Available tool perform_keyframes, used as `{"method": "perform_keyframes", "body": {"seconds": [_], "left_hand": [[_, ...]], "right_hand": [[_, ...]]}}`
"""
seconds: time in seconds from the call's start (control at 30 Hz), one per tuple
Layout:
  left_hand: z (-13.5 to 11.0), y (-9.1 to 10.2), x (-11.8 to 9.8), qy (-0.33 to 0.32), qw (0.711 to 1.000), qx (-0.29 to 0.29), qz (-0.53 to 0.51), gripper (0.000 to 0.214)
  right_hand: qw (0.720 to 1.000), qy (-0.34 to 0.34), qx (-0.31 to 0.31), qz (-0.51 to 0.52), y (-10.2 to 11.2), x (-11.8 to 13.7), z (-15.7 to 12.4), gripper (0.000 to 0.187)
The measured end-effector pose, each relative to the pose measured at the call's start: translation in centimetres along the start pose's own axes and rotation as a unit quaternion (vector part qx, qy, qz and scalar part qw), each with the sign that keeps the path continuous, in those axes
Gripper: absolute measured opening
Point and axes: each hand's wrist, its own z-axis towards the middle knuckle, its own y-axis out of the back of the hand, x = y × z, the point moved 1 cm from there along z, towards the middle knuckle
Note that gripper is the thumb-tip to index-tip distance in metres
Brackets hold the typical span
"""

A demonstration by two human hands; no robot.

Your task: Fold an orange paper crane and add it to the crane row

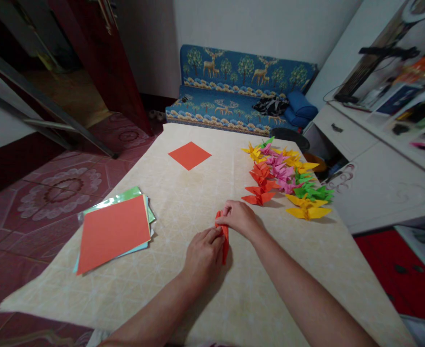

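A narrow folded piece of red origami paper (226, 248) lies on the table between my hands, its long side running away from me. My left hand (205, 250) rests over its left side, fingers closed on the paper. At the far end, my right hand (239, 217) pinches the paper between thumb and fingers. Part of the folded piece is hidden under the fingers. Beyond my right hand stand folded paper cranes in rows: red ones (259, 195), pink ones (282, 171), green ones (313, 192) and yellow ones (308, 209).
On the pale patterned tablecloth (183, 202), a stack of coloured paper (114, 233) with a red sheet on top lies left. A red paper square (189, 155) lies farther back. Behind the table is a blue sofa (230, 103); a white cabinet (386, 178) stands right.
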Motion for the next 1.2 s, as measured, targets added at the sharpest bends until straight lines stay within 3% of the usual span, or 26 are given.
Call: {"method": "perform_keyframes", "body": {"seconds": [0.1,0.37,0.57,0.67,0.8,0.87,0.9,1.0,1.1,1.2], "left_hand": [[-0.1,-0.1,0.1,0.001,1.000,0.004,-0.001,0.024],[-0.8,-0.2,0.8,-0.031,0.999,0.007,0.021,0.031],[-2.7,1.0,1.2,-0.070,0.992,0.092,0.045,0.044],[-3.9,1.6,0.7,-0.076,0.987,0.111,0.088,0.047],[-4.9,1.5,0.3,-0.087,0.982,0.112,0.127,0.044],[-5.0,1.3,0.2,-0.086,0.980,0.110,0.139,0.041],[-5.1,1.2,0.2,-0.084,0.980,0.109,0.144,0.039],[-5.2,1.1,-0.2,-0.073,0.979,0.108,0.155,0.035],[-5.7,1.2,-0.7,-0.072,0.977,0.118,0.162,0.037],[-6.4,1.1,-0.9,-0.066,0.978,0.107,0.169,0.036]], "right_hand": [[1.000,0.011,0.008,-0.020,-0.2,0.3,-0.3,0.021],[0.998,-0.042,-0.008,-0.052,-0.7,0.7,2.2,0.029],[0.995,-0.044,-0.086,-0.019,-1.1,0.8,3.0,0.025],[0.996,-0.029,-0.088,0.002,-1.0,0.5,2.7,0.020],[0.993,0.034,-0.110,0.035,-0.5,0.0,-0.7,0.018],[0.972,0.168,-0.153,0.063,-0.3,0.0,-3.9,0.027],[0.963,0.229,-0.135,0.049,-0.3,-0.1,-5.7,0.033],[0.942,0.330,-0.029,-0.050,-0.9,-0.5,-10.7,0.056],[0.939,0.328,0.013,-0.104,-1.6,-1.1,-13.4,0.078],[0.940,0.315,0.011,-0.130,-2.1,-1.3,-12.9,0.083]]}}
